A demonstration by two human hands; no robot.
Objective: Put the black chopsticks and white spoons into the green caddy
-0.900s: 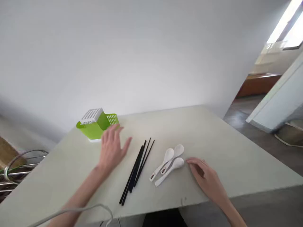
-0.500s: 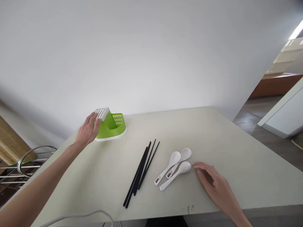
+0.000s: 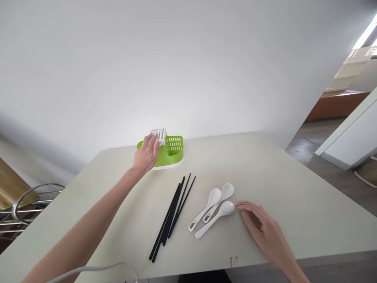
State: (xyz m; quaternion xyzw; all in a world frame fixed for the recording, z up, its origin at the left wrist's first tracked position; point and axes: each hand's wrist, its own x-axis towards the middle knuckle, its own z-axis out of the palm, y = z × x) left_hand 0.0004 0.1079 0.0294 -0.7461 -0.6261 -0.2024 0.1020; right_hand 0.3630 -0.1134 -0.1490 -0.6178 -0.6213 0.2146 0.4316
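My left hand [image 3: 146,155] grips the white slotted block [image 3: 160,135] on top of a green plastic cutlery holder [image 3: 168,159] near the wall. The holder has a perforated basket side and a white base; my hand hides part of its left side. My right hand [image 3: 264,228] lies at the table's front right, fingers stretched and thumb apart, holding nothing. Its fingertips are close to the bowl of a white spoon [image 3: 226,208]. Two more white spoons [image 3: 214,195] lie beside that one. Several black chopsticks [image 3: 171,220] lie in a loose bundle left of the spoons.
The pale table [image 3: 235,157] meets a white wall [image 3: 188,70] at the back. A grey cable [image 3: 97,269] crosses the front left edge. A metal rack [image 3: 29,208] with a wooden board [image 3: 14,188] stands left of the table.
My left hand has shifted the cutlery holder to the right along the wall side. My right hand, the spoons and the chopsticks keep their places; the view has shifted slightly.
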